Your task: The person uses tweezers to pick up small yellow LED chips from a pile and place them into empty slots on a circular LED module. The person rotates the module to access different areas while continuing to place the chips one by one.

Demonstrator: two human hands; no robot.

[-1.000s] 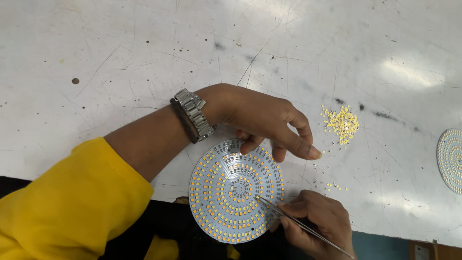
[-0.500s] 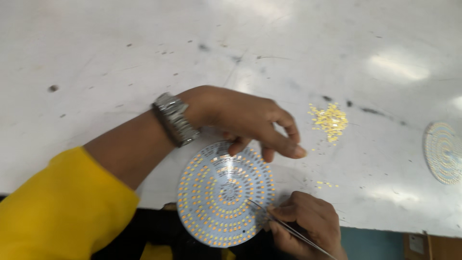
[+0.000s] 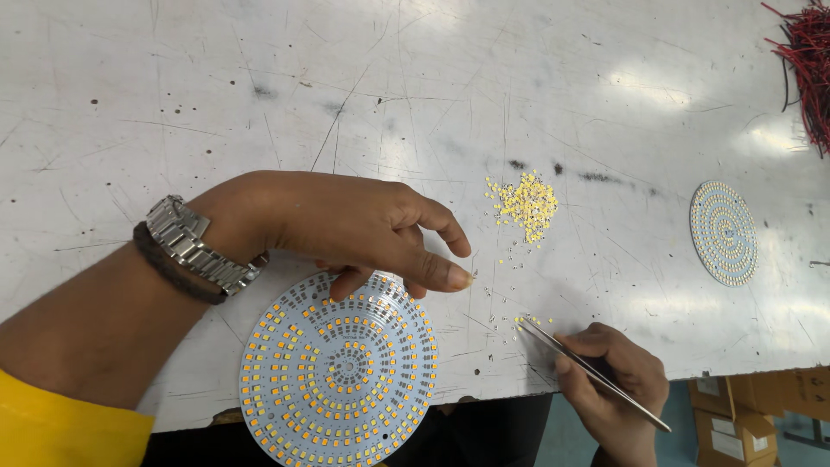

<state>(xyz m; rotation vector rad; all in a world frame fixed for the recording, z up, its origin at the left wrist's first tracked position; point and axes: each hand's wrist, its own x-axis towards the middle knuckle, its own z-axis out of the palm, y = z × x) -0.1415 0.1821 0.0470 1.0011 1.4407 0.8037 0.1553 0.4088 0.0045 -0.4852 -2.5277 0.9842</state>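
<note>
- Scratched grey metal table carried everything; the round white LED circuit board lay at its near edge, overhanging slightly.
- Board looked nearly fully populated with yellow and orange chips; a few pads near the centre seemed bare, hard to tell.
- Second smaller round board sat well apart on the right.
- Left hand rested palm down, fingers loosely curled, thumb on the board's top rim, pinning it.
- Right hand pinched thin steel tweezers, tips at stray chips just beside the board.
- Loose pile of tiny yellow LED chips remained unplaced.

Round LED board flat at table edge
</note>
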